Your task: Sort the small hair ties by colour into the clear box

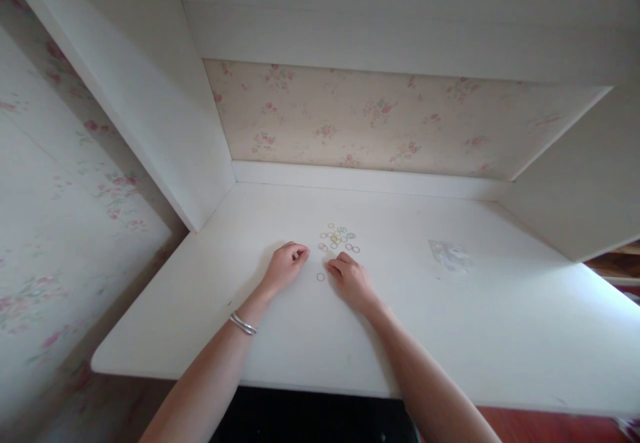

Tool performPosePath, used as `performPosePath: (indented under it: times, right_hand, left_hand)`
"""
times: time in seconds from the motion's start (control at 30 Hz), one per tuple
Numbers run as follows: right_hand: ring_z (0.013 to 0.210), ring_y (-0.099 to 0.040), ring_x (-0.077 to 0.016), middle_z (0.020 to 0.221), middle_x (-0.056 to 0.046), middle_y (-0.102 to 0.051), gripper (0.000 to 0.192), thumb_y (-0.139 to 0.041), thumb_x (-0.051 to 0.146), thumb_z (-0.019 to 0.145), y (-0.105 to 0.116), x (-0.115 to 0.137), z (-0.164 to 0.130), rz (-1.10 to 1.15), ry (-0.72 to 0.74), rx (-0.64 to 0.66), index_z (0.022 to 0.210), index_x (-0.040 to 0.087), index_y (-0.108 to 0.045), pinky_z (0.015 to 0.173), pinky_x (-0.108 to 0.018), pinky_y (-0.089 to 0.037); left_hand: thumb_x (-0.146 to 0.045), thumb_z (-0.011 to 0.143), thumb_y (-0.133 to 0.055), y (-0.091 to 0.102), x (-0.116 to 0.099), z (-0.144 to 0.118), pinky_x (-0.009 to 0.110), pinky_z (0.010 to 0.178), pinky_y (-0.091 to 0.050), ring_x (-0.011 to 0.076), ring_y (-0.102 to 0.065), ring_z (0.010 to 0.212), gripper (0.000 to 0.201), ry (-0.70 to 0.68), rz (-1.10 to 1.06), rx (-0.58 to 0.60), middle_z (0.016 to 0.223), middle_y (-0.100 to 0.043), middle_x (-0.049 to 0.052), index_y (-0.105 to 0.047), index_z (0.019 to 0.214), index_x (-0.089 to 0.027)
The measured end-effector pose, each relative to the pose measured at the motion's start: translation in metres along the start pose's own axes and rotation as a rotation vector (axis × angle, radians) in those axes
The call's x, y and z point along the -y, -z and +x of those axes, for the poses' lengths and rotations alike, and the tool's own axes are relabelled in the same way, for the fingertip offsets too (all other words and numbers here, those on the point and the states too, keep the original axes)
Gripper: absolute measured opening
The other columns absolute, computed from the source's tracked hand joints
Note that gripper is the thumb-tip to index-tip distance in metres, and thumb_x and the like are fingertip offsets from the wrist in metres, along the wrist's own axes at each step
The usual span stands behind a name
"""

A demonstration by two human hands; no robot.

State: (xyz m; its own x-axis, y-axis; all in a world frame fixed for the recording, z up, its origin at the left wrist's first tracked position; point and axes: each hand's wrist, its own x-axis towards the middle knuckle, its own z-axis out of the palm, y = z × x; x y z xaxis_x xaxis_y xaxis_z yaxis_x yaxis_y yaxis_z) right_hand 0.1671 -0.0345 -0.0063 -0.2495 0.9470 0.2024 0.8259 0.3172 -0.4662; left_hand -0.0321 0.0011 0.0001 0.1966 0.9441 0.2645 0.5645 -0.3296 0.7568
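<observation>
2 hands at a scatter of small rings on a white surface

The left hand is curled with fingertips pinched, what it grips too small to tell; the right hand lies flat, fingers narrow, just beside a lone ring. The ring cluster lies loose just beyond both hands, seemingly unsorted. A clear plastic bag lies well apart on the surface.

Soft daylight from the right, faint shadows, mild haze, wide-angle bending at edges, small details unsharp
</observation>
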Motion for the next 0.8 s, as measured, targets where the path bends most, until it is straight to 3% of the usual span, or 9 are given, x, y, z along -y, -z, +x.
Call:
performPosePath:
  times: [0.13,0.23,0.4,0.8]
  right_hand:
    - [0.073,-0.054,-0.0121,0.082,-0.002,-0.056,0.027,-0.041,0.03,0.092,0.0,-0.002,-0.007,0.156,0.078,-0.099,0.087,0.022,-0.067,0.068,-0.023,-0.04]
    - [0.073,-0.054,-0.0126,0.081,-0.003,-0.057,0.027,-0.043,0.03,0.092,0.001,-0.001,-0.01,0.211,0.158,-0.077,0.091,0.024,-0.068,0.068,-0.024,-0.041]
    - [0.074,-0.054,-0.0121,0.082,-0.002,-0.057,0.025,-0.044,0.03,0.092,0.0,0.002,-0.011,0.181,0.229,-0.017,0.094,0.027,-0.069,0.068,-0.023,-0.041]
    - [0.073,-0.055,-0.0117,0.081,-0.001,-0.058,0.023,-0.046,0.029,0.092,-0.002,0.002,-0.012,0.07,0.245,0.025,0.093,0.028,-0.069,0.069,-0.023,-0.039]
  left_hand:
    - [-0.035,0.084,-0.05,-0.001,0.0,-0.001,0.025,0.071,-0.046,0.0129,-0.058,0.073,0.024,0.039,-0.016,0.015,0.087,-0.067,0.002,-0.067,0.087,-0.019]
    - [-0.037,0.084,-0.05,-0.002,0.0,-0.001,0.025,0.071,-0.047,0.0134,-0.059,0.075,0.025,0.054,-0.019,0.042,0.088,-0.067,0.002,-0.068,0.088,-0.019]
    - [-0.035,0.084,-0.05,-0.003,-0.001,-0.002,0.024,0.074,-0.046,0.0142,-0.06,0.082,0.024,0.036,0.02,0.067,0.089,-0.068,0.002,-0.068,0.088,-0.02]
    - [-0.033,0.084,-0.049,-0.001,-0.004,-0.003,0.025,0.076,-0.046,0.015,-0.06,0.084,0.023,0.025,0.036,0.077,0.089,-0.068,0.002,-0.068,0.087,-0.02]
